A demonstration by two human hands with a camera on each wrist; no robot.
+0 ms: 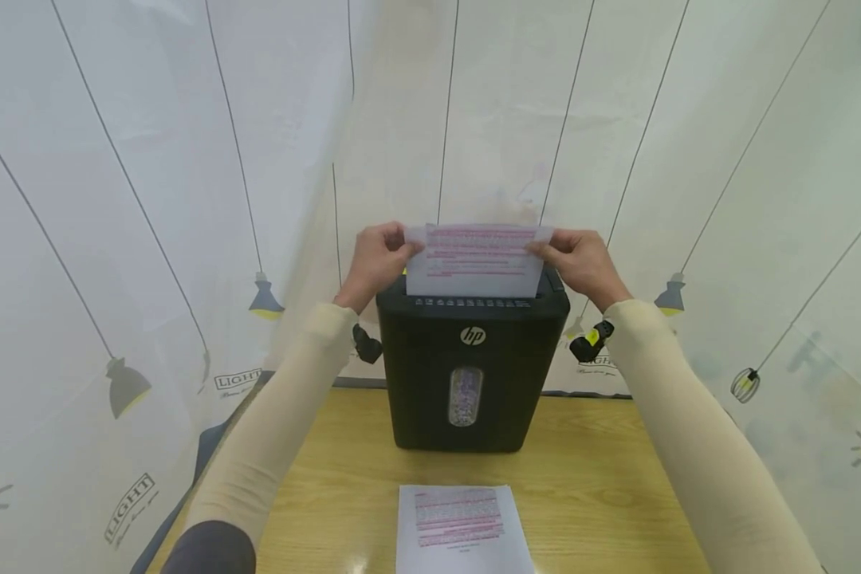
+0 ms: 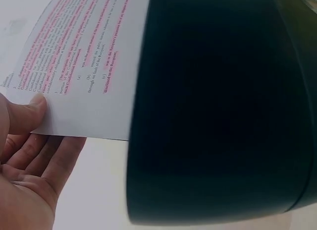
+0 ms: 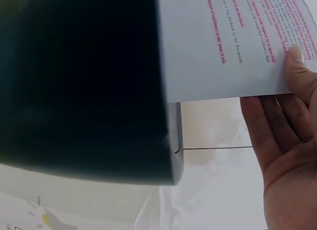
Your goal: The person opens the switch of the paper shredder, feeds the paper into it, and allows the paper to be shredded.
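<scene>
Above the black shredder [image 1: 426, 391], the left hand [image 1: 377, 261] and right hand [image 1: 581, 259] each pinch one side of the paper [image 1: 473, 279]. Best hold it straight and flat.

- Your shredder [image 1: 423, 383], black with a clear window [image 1: 465, 396], stands upright on the table [image 1: 603, 446].
- Your paper [image 1: 473, 259] (white, pink-marked print) stands upright, lower edge at the shredder's top.

Left arm [image 1: 280, 422] and right arm [image 1: 696, 422] stretched forward, left grip [image 1: 377, 259] pinching, right grip [image 1: 581, 261] pinching likewise
</scene>
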